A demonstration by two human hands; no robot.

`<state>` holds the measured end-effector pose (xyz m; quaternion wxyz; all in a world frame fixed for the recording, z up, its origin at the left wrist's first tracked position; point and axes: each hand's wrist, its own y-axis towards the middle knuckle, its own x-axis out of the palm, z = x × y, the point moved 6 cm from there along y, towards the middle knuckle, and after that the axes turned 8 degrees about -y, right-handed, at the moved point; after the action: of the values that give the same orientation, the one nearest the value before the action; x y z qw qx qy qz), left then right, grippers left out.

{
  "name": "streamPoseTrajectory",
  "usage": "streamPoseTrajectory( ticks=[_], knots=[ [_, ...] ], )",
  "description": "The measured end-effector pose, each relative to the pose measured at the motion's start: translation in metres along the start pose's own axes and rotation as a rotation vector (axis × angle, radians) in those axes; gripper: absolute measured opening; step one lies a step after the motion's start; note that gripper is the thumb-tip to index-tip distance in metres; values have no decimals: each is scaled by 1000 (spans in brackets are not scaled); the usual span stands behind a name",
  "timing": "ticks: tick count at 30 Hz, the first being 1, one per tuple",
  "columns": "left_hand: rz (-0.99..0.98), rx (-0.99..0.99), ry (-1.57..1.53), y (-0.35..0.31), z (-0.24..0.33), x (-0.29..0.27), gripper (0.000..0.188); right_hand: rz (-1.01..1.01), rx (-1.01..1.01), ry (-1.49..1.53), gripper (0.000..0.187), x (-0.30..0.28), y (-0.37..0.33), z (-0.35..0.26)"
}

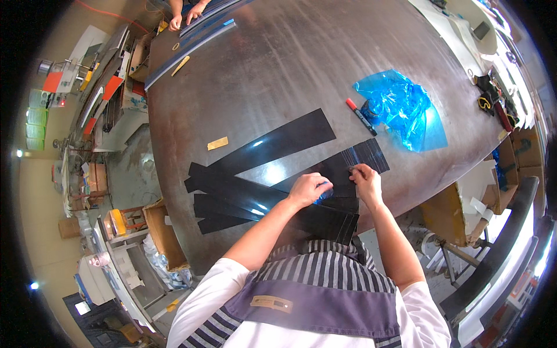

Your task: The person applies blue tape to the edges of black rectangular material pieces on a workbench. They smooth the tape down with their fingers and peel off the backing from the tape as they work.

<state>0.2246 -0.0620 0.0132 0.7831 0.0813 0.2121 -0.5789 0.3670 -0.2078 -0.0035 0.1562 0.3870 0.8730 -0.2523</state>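
Long black flat strips [290,139] lie fanned out on the dark metal table, some crossing over others. My left hand [308,191] is closed over the strips, with a bit of crumpled blue film [325,191] showing at its fingers. Beside it, my right hand [366,182] pinches at the right-hand part of a black strip [362,153] marked with thin cross lines near its end; what lies between the fingertips is too small to make out. Beyond the hands rests a crumpled heap of clear blue film [403,110], with a red-capped black marker [361,117] to its left.
On the table [249,75] lie a yellow tape piece [217,143] and a yellow-handled knife-like tool [180,66]. Another person's hands [188,17] work at long strips on the far left edge. Cardboard boxes [464,209] stand at the right.
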Motion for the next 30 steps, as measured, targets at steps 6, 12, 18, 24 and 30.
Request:
streamPoseTrajectory(
  ticks=[6,12,18,24,30],
  knots=[
    [223,2,37,-4,2,0,17,314,-457,-803,8,0,-19,-41],
    [228,-54,164,-6,2,4,18,256,-562,-733,6,11,-34,-45],
    [257,-79,206,-11,1,6,25,180,-594,-643,10,12,-42,-46],
    [303,-122,199,-9,13,0,52,181,-652,-606,8,11,-51,-47],
    [135,-3,228,-6,25,3,25,74,-546,-554,12,6,-47,-39]
  ],
)
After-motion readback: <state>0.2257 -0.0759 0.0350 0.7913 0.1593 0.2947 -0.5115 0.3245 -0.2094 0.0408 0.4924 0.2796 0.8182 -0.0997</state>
